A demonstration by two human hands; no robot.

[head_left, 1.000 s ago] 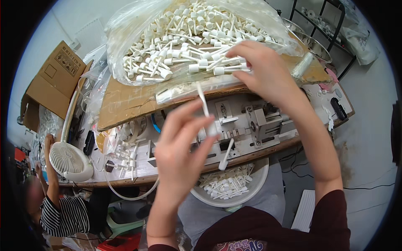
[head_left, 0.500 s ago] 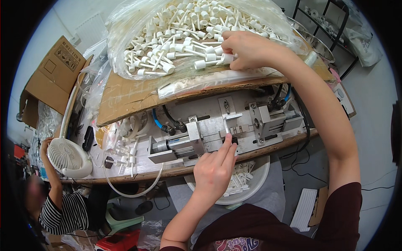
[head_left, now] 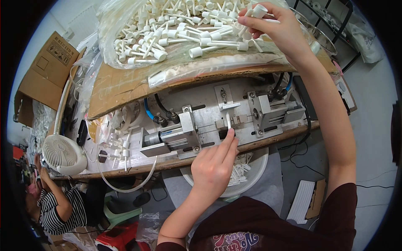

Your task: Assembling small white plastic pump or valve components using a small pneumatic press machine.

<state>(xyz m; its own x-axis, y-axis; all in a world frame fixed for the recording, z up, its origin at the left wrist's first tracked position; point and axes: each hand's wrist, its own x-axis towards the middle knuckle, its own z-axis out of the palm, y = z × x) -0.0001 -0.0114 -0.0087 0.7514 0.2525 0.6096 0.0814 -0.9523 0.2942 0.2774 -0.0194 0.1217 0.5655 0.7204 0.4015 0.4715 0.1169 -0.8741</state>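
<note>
My right hand [head_left: 281, 31] is raised over the pile, its fingers closed on white plastic scoops [head_left: 259, 11], small cups on thin stick handles. Below it, a large heap of loose scoops [head_left: 205, 42] lies in a clear plastic bag on cardboard [head_left: 113, 90]. My left hand [head_left: 213, 169] reaches to the metal clamping fixture [head_left: 224, 100] on the bench. Its index and middle fingers are together at the near end of a white scoop [head_left: 228, 120], whose stick lies between the fixture's small blocks. The thumb is hidden.
Pneumatic cylinders [head_left: 167, 140] flank the fixture left and right, with blue and black hoses. Under the bench edge sits a white basket [head_left: 261, 175] of scoops. A white fan [head_left: 65, 154] stands at left, near a co-worker in a striped top [head_left: 63, 211]. Loose scoops lie left of the fixture.
My right hand has lifted off the heap, up and to the right, with scoops in its fingers. My left hand stays at the fixture. The view has shifted slightly.
</note>
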